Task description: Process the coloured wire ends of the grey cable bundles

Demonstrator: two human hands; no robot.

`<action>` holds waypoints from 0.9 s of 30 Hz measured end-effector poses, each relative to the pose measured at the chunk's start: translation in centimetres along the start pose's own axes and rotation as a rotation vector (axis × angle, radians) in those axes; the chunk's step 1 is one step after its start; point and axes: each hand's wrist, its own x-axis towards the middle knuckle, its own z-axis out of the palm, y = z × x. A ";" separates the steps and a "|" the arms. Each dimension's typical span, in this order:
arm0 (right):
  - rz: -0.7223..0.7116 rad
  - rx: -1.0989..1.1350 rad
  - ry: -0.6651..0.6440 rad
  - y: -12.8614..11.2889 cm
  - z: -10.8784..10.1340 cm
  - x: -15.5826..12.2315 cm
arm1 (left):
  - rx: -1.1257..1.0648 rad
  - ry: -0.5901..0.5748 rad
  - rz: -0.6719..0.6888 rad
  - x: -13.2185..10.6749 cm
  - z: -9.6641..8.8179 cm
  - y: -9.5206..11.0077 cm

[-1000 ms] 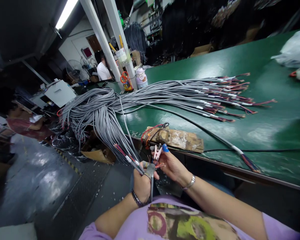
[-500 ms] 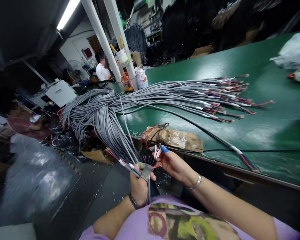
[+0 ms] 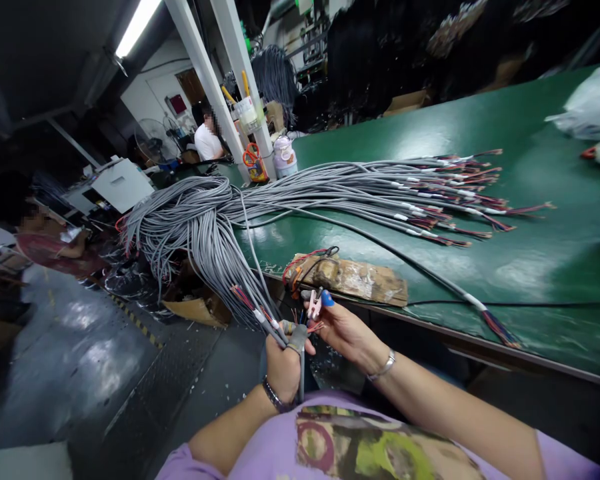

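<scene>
My left hand (image 3: 283,370), with tape wrapped on its thumb, closes round several grey cables (image 3: 274,332). Stripped ends with thin coloured wires (image 3: 244,293) point up and left from it. Other bare wire ends (image 3: 315,327) fan out by the thumb, toward my right hand (image 3: 347,331). A small pink clip (image 3: 315,305) is pinched in that right hand, which wears a blue finger cover (image 3: 327,298). The clip is just above the wire ends; whether it touches them I cannot tell.
A large bundle of grey cables (image 3: 300,183) lies across the green table (image 3: 545,253) and hangs over its edge. Near that edge sits a wooden board (image 3: 367,280) with red and black leads. A bottle (image 3: 284,159) stands behind; two people are farther off.
My left hand and its cables have shifted slightly right and up, with the coloured ends swinging right. The right hand stays nearly in place with the pink clip.
</scene>
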 end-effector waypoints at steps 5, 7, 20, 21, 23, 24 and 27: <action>0.027 0.057 -0.022 0.5 -0.5 -0.2 | -0.008 -0.016 0.000 -0.2 -0.2 0.1; 0.053 0.066 -0.040 0.5 -1.0 -0.4 | -0.006 -0.018 0.000 -0.4 -0.5 0.1; 0.182 -0.705 -0.253 -2.1 0.0 -2.1 | 0.164 -0.326 -0.057 -0.7 -2.0 0.8; 0.169 -0.767 -0.271 -2.2 0.3 -2.2 | 0.206 -0.419 -0.081 -0.5 -2.1 1.1; 0.147 -0.887 -0.308 -2.4 0.5 -2.4 | 0.272 -0.555 -0.115 -0.1 -2.3 1.5; 0.128 -0.929 -0.321 -2.4 0.6 -2.5 | 0.287 -0.579 -0.124 0.0 -2.4 1.7; 0.033 -0.915 -0.268 -2.2 0.1 -2.8 | 0.244 -0.505 -0.127 0.1 -2.5 1.6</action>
